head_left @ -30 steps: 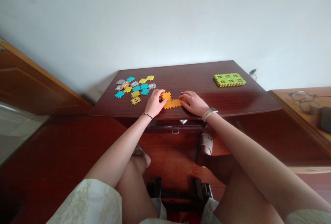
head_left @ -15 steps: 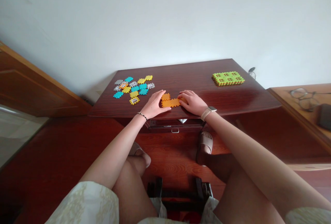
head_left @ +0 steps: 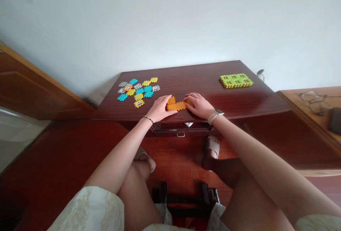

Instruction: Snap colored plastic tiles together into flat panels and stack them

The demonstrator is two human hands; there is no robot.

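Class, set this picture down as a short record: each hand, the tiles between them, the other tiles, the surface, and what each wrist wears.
Left hand: at the left end of the orange tiles, thumb along their near edge
Right hand: fingers on their right end
Orange tiles: lying flat, edge to edge; partly covered by the hands
Loose tiles: teal, yellow, grey and orange, spread at the left
Green tiles: stacked at the right, with window-like openings
Surface: dark red-brown tabletop
Wrists: dark bracelet left, pale-strapped watch right

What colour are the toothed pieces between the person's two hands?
The toothed pieces are orange, seen best in the head view.
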